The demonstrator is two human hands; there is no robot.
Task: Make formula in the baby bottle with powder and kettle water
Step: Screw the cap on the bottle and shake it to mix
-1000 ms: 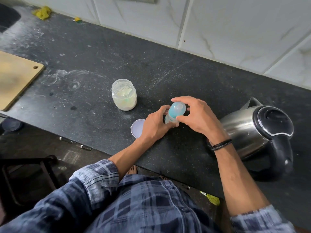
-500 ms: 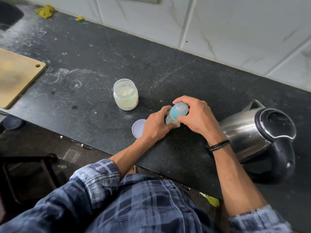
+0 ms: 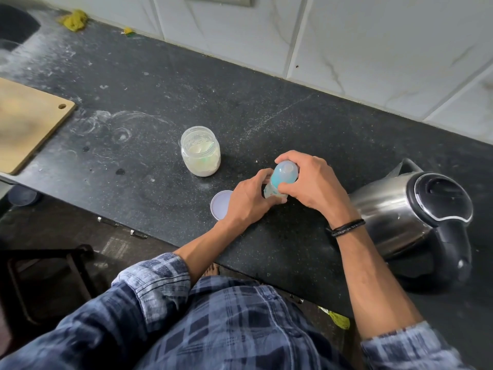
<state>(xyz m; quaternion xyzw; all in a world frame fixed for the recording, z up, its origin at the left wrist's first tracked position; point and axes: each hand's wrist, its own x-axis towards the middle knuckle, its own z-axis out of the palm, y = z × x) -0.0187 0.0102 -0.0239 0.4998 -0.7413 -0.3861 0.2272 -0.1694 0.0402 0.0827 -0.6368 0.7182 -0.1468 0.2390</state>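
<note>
Bottle (image 3: 274, 190) at same spot on worktop (image 3: 186, 89) as a second ago, between powder jar (image 3: 200, 150) and kettle (image 3: 408, 209); base hidden by hands. Left hand (image 3: 248, 200) grip clamped round bottle body. Right hand (image 3: 312, 182) grip curled over blue cap (image 3: 284, 172), fingers shifted only slightly round it, likely a twist under way. Cap still on, so no powder or water in yet. Jar open, its lid (image 3: 220, 208) flat beside left hand. Kettle lid shut.

Both forearms extend forward, left hand (image 3: 248, 200) and right hand (image 3: 312, 182) close together, each curled in a grip.
</note>
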